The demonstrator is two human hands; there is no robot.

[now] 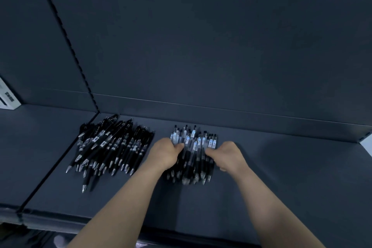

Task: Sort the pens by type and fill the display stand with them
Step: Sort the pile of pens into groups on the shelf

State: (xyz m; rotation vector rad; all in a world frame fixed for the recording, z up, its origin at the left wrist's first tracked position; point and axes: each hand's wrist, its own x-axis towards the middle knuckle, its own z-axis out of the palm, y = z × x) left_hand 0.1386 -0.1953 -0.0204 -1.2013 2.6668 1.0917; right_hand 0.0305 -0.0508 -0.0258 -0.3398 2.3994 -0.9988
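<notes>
While clear pens (193, 155) lay between hands on shelf (281, 177) — long axes running away from body — left grip (165, 153) and right grip (227, 155) curled round bundle's flanks, equally near.

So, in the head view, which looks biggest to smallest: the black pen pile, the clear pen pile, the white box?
Largest first:
black pen pile
clear pen pile, partly covered
white box, cut off at the edge, so unsure

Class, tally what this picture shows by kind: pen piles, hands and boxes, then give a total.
Pen piles: 2 (black pile, clear pile)
Hands: 2 (left hand, right hand)
Boxes: 1 (white box)
Total: 5
</notes>
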